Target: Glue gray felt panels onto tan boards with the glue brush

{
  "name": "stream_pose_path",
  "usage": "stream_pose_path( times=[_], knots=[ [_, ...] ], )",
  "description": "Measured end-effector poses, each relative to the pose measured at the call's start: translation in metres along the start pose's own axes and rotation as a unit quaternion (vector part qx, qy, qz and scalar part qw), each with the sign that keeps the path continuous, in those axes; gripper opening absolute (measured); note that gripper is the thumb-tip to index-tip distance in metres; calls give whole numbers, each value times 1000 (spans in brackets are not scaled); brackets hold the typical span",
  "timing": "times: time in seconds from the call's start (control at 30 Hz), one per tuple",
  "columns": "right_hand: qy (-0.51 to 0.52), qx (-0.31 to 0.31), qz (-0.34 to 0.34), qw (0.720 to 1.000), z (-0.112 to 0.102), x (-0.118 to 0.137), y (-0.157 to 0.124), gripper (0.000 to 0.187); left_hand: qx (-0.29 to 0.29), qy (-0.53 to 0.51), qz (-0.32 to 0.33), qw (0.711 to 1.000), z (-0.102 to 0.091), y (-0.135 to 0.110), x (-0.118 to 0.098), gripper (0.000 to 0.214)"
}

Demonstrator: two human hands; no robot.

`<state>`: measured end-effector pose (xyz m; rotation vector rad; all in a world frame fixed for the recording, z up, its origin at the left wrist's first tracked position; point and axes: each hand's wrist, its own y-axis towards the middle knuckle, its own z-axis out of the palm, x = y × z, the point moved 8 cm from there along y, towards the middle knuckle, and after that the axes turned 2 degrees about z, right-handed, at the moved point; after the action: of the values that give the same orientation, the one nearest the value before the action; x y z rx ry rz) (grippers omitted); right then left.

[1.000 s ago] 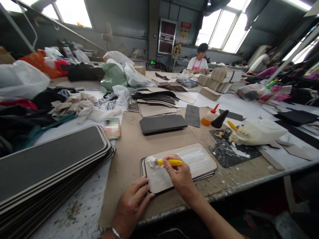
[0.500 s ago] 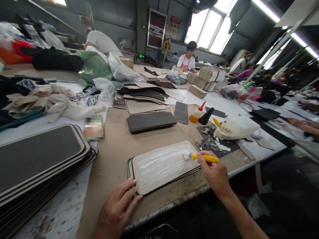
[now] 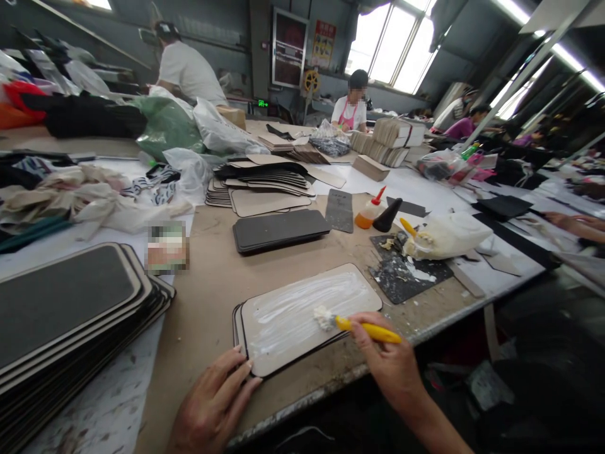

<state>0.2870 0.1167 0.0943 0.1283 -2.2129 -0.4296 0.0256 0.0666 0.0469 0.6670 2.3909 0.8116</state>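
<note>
My right hand grips a yellow-handled brush. Its bristles, loaded with a lump of white paste, touch the top beige board near the middle of its surface. White streaks cover much of this rounded rectangular board, which lies on a few others with dark edges. My left hand rests at the board's near left corner, its fingers stretched out and fingertips against the edge. A dark mat spotted with paste lies beyond my right hand, with a white bag of paste on it.
Stacked dark boards lie behind the pasted board, and a larger pile stands at left. An orange glue bottle and a black cone stand beyond. Co-workers sit at the back. The table edge runs along the near side.
My right hand has drawn the brush left and toward me, from the board's right end to nearer its middle. My left hand stays at the corner. The view has shifted slightly.
</note>
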Motion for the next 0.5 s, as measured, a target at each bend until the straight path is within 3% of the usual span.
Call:
stream_pose_path(
  times=[0.1, 0.2, 0.37, 0.5],
  knots=[
    [-111, -78, 78, 988, -54, -49, 10, 30, 3, 4, 5, 1000, 3, 0, 1, 18],
    [-175, -103, 89, 975, -80, -64, 21, 38, 2, 3, 6, 1000, 4, 0, 2, 18],
    [-214, -98, 29, 972, -82, -34, 61, 36, 21, -29, -39, 999, -3, 7, 8, 17],
    [-194, -38, -13, 980, -62, -16, 116, 33, -14, -7, -102, 995, -8, 40, 31, 17]
  ],
)
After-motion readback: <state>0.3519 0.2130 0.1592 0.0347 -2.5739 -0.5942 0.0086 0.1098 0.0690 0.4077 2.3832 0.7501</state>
